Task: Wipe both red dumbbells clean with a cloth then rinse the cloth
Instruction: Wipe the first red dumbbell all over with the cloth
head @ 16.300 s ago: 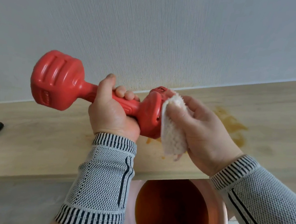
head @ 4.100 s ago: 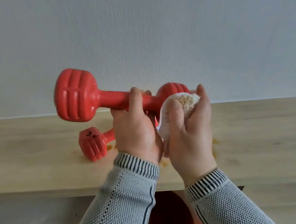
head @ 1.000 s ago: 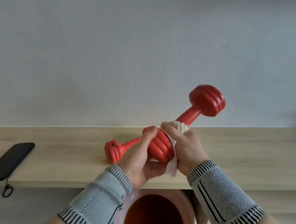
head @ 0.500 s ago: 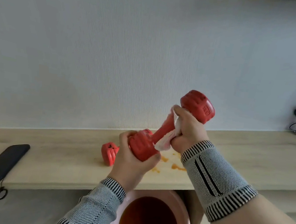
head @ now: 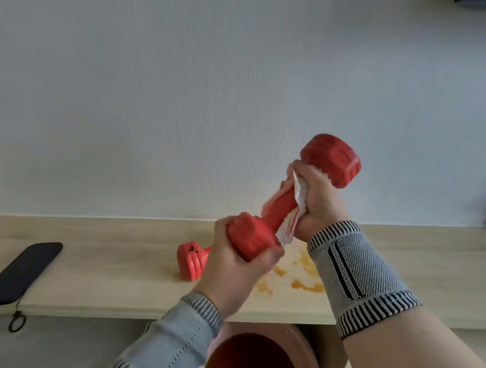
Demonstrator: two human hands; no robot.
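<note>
head view: the left hand (head: 232, 271) holds the raised red dumbbell (head: 287, 203) by its lower head, fingers curled round it, while the right hand (head: 314, 196) wraps the white cloth (head: 293, 215) round the handle, its grip pressed together on cloth and bar just under the upper head. compared with half a second ago, the right hand has slid up the handle toward the upper head, and the dumbbell stands a little steeper; a second ago the cloth sat low, next to the lower head. judgement: the handle stroke is nearly complete and this dumbbell is close to done. the second dumbbell (head: 191, 260) lies on the wooden surface (head: 109, 263) behind the left hand, partly hidden, with dark specks on its end face, so it appears not yet wiped. orange-brown smears (head: 304, 278) lie on the surface just right of it. materials: both dumbbells are smooth, matte red, with ribbed heads and a slim round bar; the cloth looks soft and fluffy, with a pink tinge that may be reflection or soiling, cannot tell which. the surface is pale wood grain. a pinkish basin (head: 260, 360) holding dark reddish liquid sits below the surface edge, likely the rinse point. a dark phone (head: 19, 272) with a loop strap lies well apart at left.
</note>
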